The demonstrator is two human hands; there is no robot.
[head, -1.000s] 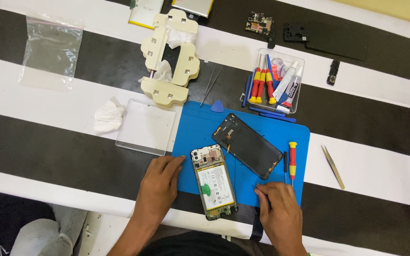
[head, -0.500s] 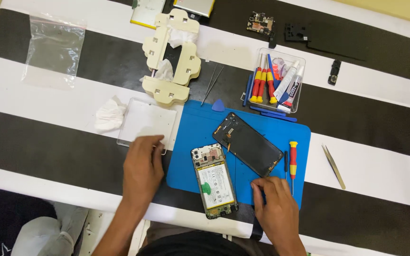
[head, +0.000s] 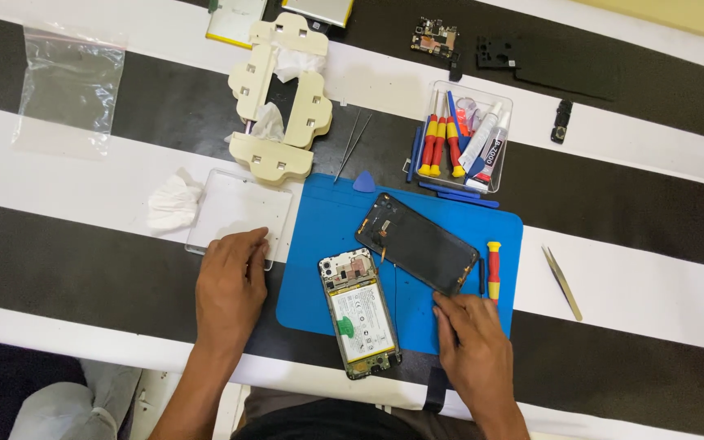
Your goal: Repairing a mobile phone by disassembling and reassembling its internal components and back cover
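- I can't see what sits under the left hand [head: 230,281]; its palm covers the near corner of the clear plastic tray [head: 238,213], and the fingertips blur into the tray's edge.
- Both forearms are cut off by the bottom of the frame, and the small parts on the far black stripe are too tiny for me to name.
- The opened phone [head: 358,314] lies on the blue mat [head: 319,244] between my two hands, touching neither, its lower end hanging over the mat's near edge.
- The black back cover [head: 419,243] lies tilted just above the right hand [head: 473,346]; the fingertips come near its lower corner, contact unclear.
- Left grip: fingers spread flat, palm down on the tray's corner, holding nothing I can see.
- Right grip: loosely curled, palm down on the mat, nothing clasped.
- A red-and-yellow screwdriver [head: 494,270] lies beside the cover, on the bench's mat.
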